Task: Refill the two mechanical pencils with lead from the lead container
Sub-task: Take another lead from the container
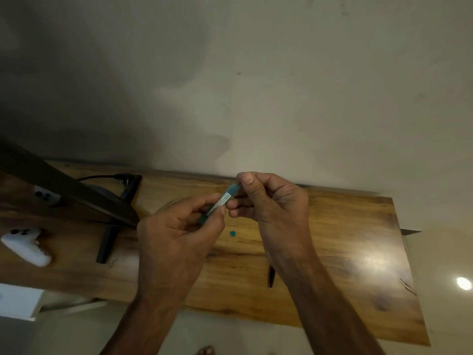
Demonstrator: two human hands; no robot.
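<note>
A small teal lead container (223, 201) with a white label is held tilted above the wooden table (332, 226). My left hand (176, 237) grips its lower end between thumb and fingers. My right hand (268, 198) pinches its upper end with thumb and forefinger. A tiny teal cap-like piece (232, 233) lies on the table just below the hands. A dark pencil (270, 276) lies on the table, partly hidden under my right forearm. I see no second pencil.
A dark monitor with its stand (110, 242) and a cable (102, 177) sits at the left. Beside it lies a white game controller (27, 245). The table's front edge runs diagonally across the lower frame; a white box (18, 301) sits below it.
</note>
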